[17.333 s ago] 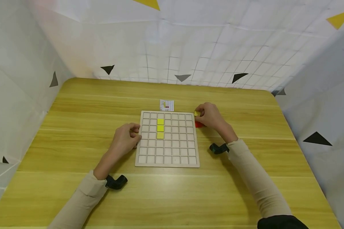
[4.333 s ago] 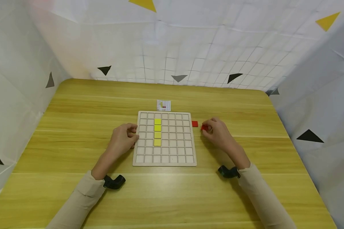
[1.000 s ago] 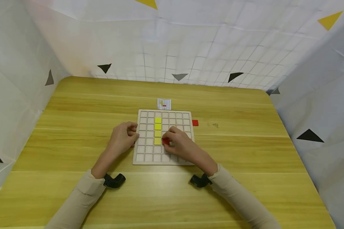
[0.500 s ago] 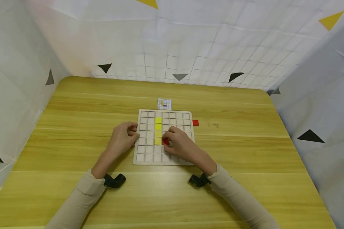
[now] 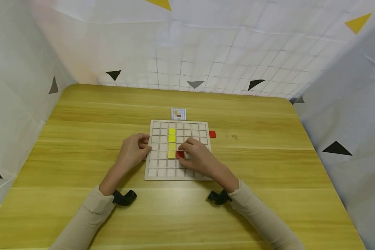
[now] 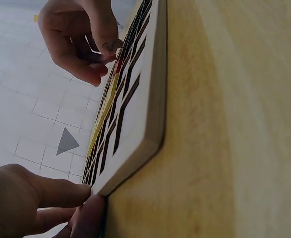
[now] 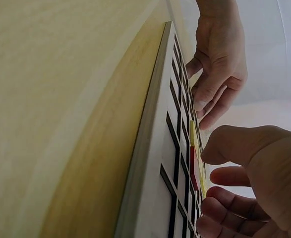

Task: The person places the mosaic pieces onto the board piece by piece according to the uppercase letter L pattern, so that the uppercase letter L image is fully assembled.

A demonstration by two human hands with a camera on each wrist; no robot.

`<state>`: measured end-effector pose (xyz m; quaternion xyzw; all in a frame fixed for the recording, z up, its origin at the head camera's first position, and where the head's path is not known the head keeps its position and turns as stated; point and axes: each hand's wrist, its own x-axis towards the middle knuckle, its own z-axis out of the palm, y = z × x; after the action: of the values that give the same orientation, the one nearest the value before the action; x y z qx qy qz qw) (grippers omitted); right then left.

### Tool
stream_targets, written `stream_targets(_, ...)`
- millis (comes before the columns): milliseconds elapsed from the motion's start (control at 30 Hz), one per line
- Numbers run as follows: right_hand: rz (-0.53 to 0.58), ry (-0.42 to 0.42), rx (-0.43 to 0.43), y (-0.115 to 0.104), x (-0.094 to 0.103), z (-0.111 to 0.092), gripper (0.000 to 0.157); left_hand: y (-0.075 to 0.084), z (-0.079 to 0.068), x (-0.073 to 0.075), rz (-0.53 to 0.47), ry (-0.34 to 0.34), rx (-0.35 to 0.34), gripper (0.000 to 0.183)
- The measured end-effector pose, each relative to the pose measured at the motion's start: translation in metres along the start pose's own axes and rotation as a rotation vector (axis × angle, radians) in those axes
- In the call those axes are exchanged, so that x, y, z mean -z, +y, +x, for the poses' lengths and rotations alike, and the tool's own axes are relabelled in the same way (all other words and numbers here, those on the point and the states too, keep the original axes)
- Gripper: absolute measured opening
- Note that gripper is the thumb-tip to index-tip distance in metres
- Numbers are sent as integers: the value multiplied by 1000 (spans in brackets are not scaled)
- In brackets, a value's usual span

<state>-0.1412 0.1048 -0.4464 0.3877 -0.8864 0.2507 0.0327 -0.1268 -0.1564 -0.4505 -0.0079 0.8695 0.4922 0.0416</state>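
Observation:
A pale wooden grid board (image 5: 165, 179) lies mid-table, with a column of several yellow tiles (image 5: 172, 139) in its cells. Directly right of the lowest yellow one, a red tile (image 5: 180, 155) lies flat in a cell. My right hand (image 5: 198, 157) hovers around that tile; in the right wrist view the thumb and fingers stand apart, with the red tile lying in the board beyond them. My left hand (image 5: 132, 148) holds the board's left edge; the left wrist view has thumb and finger at the rim. A second red tile (image 5: 212, 134) lies at the board's right edge.
Behind the board lies a small printed card (image 5: 178, 114) with a grid and a yellow and red pattern. The wooden table (image 5: 262, 132) bears a small dark mark to the right. White sheeting with triangles stands around it.
Over the longer span, a fourth yellow tile joined the column and the right hand carried a red tile from the right into a cell. Just now its fingers loosened; the left hand stayed.

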Motion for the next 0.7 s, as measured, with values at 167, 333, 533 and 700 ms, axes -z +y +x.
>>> stream_targets(167, 17, 12, -14, 2, 2, -4, 24, 0, 0, 0, -3, 1, 2, 40)
stream_targets(333, 14, 23, -27, 5, 5, -8, 22, -1, 0, 0, 4, 3, -3, 40)
stream_targets(533, 28, 40, -46, 9, 8, -14, 23, -1, 0, 0, 1, -2, 3, 40)
stream_targets(700, 32, 49, -87, 13, 11, -19, 23, 0, 0, 0, 1, -1, 4, 40)
